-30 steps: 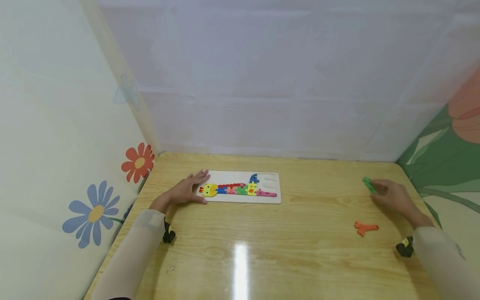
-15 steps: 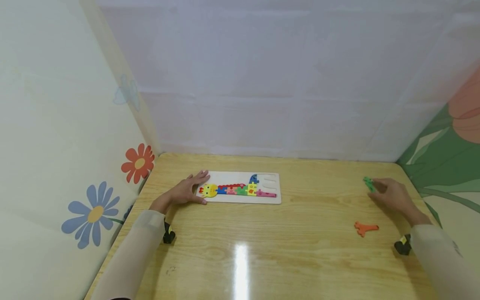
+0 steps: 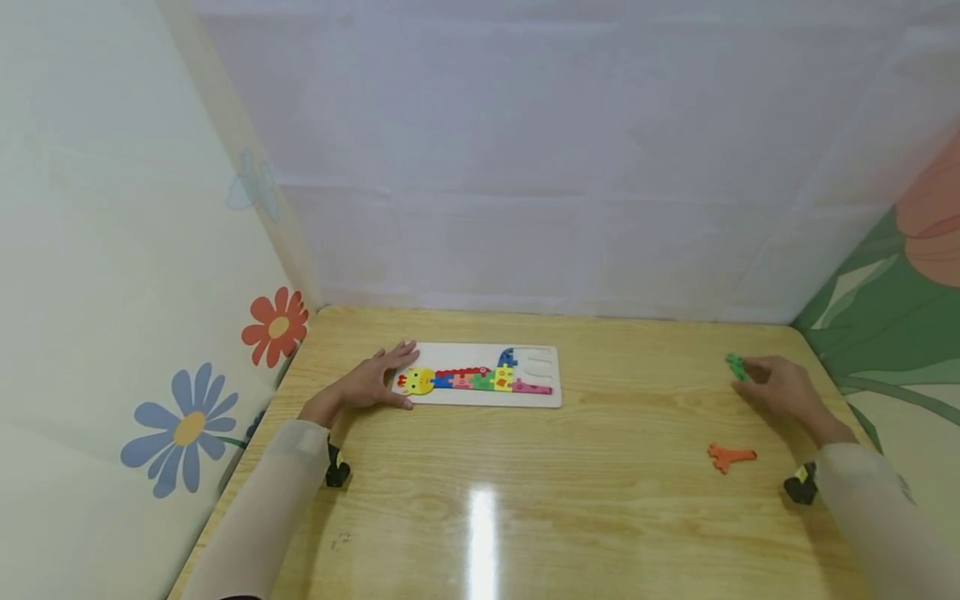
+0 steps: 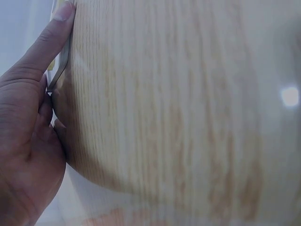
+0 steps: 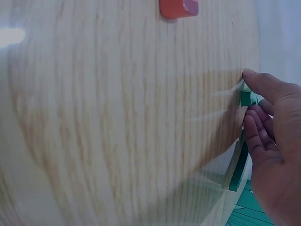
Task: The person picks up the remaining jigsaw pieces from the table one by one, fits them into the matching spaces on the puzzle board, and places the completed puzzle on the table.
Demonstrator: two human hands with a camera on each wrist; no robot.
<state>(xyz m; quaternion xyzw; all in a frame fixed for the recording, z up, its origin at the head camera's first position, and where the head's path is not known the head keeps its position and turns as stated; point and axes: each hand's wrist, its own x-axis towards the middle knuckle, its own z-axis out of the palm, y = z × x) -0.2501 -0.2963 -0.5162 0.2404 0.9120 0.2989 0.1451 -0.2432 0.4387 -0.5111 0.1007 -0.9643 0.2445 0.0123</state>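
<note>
A white puzzle board (image 3: 450, 354) lies toward the left of the table, bearing a colourful giraffe made of interlocking pieces; several leg-like outlines show at its right end. My left hand (image 3: 367, 381) rests at the board's left end, thumb along the near edge and fingers spread near the far corner. Over at the right, my right hand (image 3: 783, 390) pinches a green puzzle piece (image 3: 736, 367) between thumb and fingers. In the right wrist view the green piece (image 5: 245, 98) is partly hidden by the fingers. An orange puzzle piece (image 3: 731, 457) lies nearer the front, apart from the hand.
The wooden table (image 3: 600, 517) meets a pale back wall (image 3: 480, 183). Flower-printed panels (image 3: 191, 427) stand close on the left, with leaf-printed ones (image 3: 892, 325) on the right. A bright light reflection falls on the table's front.
My right hand and wrist have shifted slightly left, and the green puzzle piece has turned a little in the fingers. The left hand, the board and the orange piece stay put.
</note>
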